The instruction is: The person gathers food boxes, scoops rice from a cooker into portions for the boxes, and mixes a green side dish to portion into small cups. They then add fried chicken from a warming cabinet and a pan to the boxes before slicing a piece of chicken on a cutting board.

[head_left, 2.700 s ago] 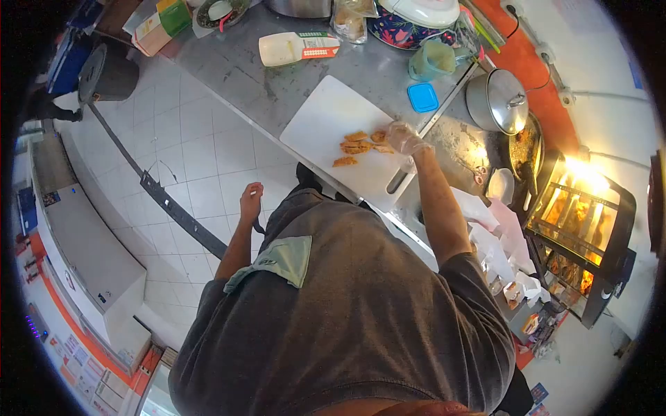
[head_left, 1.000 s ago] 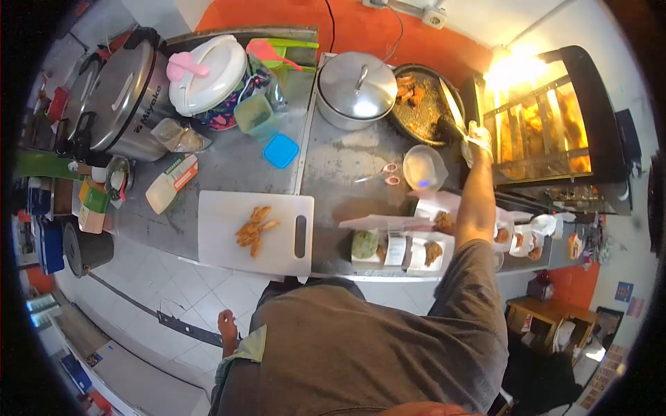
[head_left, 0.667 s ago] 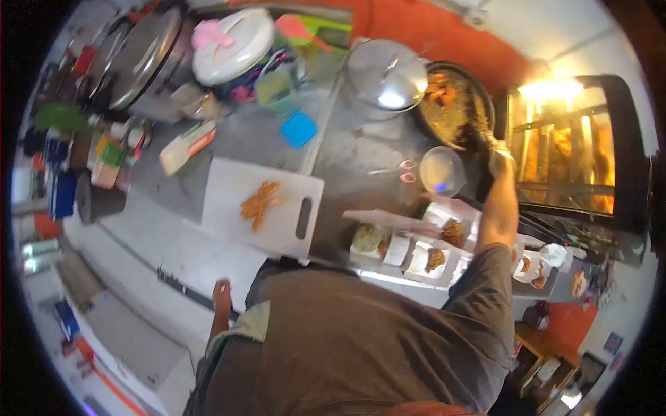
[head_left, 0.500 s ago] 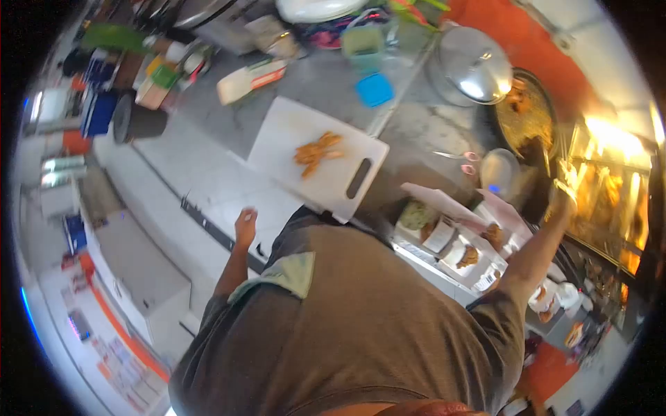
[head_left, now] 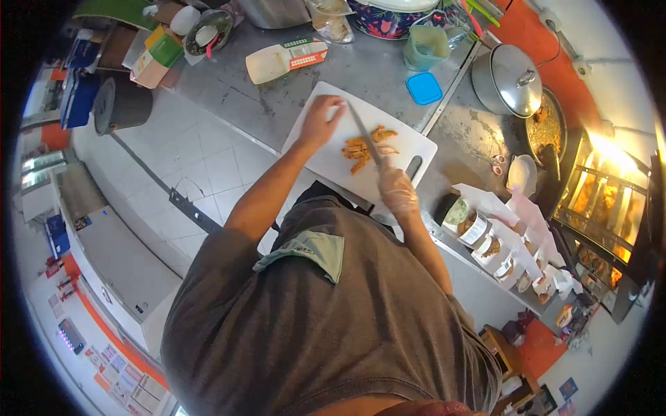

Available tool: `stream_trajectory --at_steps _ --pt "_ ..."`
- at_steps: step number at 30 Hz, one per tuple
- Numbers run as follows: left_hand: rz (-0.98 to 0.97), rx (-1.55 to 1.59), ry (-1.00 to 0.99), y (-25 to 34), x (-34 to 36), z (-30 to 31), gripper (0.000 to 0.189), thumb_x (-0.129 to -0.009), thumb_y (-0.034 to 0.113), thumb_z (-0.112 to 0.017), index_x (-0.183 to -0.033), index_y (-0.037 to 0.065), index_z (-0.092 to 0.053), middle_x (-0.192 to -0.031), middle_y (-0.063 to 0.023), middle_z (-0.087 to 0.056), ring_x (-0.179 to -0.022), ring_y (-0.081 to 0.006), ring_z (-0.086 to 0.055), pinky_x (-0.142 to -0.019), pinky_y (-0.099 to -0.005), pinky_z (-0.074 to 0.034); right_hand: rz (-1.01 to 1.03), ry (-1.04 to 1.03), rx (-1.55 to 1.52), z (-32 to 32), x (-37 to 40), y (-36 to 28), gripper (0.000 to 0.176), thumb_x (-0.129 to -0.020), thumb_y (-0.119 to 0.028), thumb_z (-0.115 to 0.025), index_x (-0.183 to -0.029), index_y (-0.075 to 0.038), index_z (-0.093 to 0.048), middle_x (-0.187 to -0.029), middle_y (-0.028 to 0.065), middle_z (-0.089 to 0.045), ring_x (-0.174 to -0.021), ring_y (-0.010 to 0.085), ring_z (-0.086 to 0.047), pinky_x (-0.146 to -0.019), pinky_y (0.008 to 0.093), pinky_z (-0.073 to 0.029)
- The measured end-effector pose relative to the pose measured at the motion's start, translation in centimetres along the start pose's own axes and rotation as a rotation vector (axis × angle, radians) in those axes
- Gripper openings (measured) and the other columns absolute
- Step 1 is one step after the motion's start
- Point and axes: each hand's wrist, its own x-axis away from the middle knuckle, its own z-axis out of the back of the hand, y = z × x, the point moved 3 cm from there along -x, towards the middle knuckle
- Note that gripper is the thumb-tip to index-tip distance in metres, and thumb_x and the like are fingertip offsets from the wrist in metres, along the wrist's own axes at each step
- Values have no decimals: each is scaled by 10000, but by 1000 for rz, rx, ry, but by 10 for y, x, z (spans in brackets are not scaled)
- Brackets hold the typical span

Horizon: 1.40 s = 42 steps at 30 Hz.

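A white cutting board lies at the counter's near edge, with browned strips of cooked meat in its middle. My right hand, in a clear plastic glove, is closed round the handle of a long knife. The blade slants across the board beside and over the strips, its tip toward the far edge. My left hand is over the board's far left part, fingers half bent and a gap at the thumb, close to the knife tip and holding nothing.
Open white food boxes line the counter at right. Beyond them stand a lidded pot, a wide pan and a glowing oven. A blue lid, pink-handled scissors and a carton lie around the board.
My right hand has come from beside the oven to the board and now holds the knife. My left hand has risen from my side to over the board. The view has shifted.
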Motion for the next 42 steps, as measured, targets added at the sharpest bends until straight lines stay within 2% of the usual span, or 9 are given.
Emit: stream_trajectory --at_steps 5,11,15,17,20,29,33,35,42 --pt "-273 -87 -389 -2 -38 -66 256 -877 312 -582 -1010 94 -594 -1092 -57 -555 -1082 -254 -474 -919 -401 -383 -26 34 117 -29 2 -28 346 -939 -204 -348 -1164 33 -462 -784 287 -615 -730 441 -624 -627 530 -485" --pt "-259 -146 -696 -10 -37 -94 301 -894 373 -524 -1045 119 -581 -1131 -48 -511 -1116 -237 -420 -938 -422 -326 -301 -77 33 -33 17 -41 359 -956 -261 -333 -1203 -56 -495 -896 269 -630 -847 416 -629 -747 508 -486" --pt "-215 -79 -570 6 -47 -81 256 -879 314 -564 -1043 118 -578 -1127 -52 -515 -1103 -264 -425 -938 -428 -307 -243 12 145 -23 20 -24 350 -965 -254 -326 -1231 -84 -479 -784 244 -628 -733 406 -632 -635 505 -496" --pt "-189 24 -188 10 -53 -61 224 -850 243 -610 -1033 118 -576 -1123 -76 -518 -1090 -286 -431 -929 -436 -306 -291 53 188 -11 10 -2 321 -951 -229 -359 -1218 -95 -478 -749 223 -625 -689 396 -629 -589 500 -490" --pt "-121 -36 6 -3 -47 -30 223 -820 229 -637 -1005 116 -582 -1106 -81 -533 -1073 -278 -436 -910 -422 -313 -356 144 91 12 -6 34 268 -925 -215 -408 -1147 -88 -488 -758 207 -635 -692 392 -633 -581 505 -482" --pt "-61 -151 -12 -38 -20 29 206 -820 166 -638 -999 84 -577 -1046 -98 -566 -998 -288 -488 -893 -426 -348 -180 305 8 20 -13 52 183 -917 -165 -450 -1033 -38 -514 -789 257 -615 -716 449 -595 -610 518 -451" --pt "-257 25 -125 8 -48 -27 238 -829 209 -640 -1021 83 -576 -1040 -96 -563 -989 -301 -498 -932 -449 -346 -123 151 -10 33 -5 0 152 -903 -135 -447 -976 -19 -514 -769 277 -608 -739 451 -602 -614 518 -457" --pt "-282 102 -298 33 -67 -74 261 -857 293 -604 -1035 103 -580 -1053 -75 -563 -1038 -304 -483 -954 -449 -342 -316 21 22 26 -13 3 257 -902 -230 -447 -1070 -50 -524 -826 242 -635 -783 419 -624 -676 500 -483" --pt "-360 -123 -579 19 -68 -166 348 -904 447 -493 -1082 156 -560 -1148 -34 -500 -1094 -263 -425 -926 -422 -353 -233 28 -60 31 3 -1 171 -906 -171 -445 -989 -38 -513 -831 233 -640 -790 419 -625 -679 503 -484"
